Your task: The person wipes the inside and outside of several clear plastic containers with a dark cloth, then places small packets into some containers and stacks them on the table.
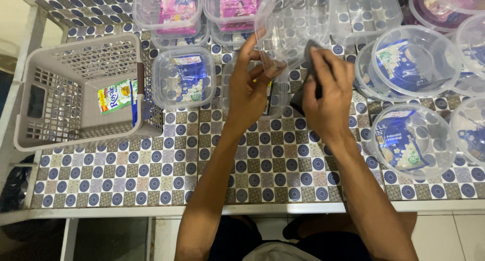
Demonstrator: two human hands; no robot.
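Observation:
My left hand [251, 87] grips the rim of a clear plastic container [290, 26] and holds it tilted above the patterned tile counter [151, 165]. My right hand [328, 94] pinches a dark flat sachet [305, 84] at the container's mouth. Under my hands sits another clear rectangular container [275, 102], mostly hidden by them.
A beige slotted basket [55, 94] holding a green and blue sachet stands at the left. A clear tub with a blue sachet [184, 78] is beside it. Tubs with pink sachets [177, 11] line the back. Round clear containers with blue sachets [414, 140] crowd the right.

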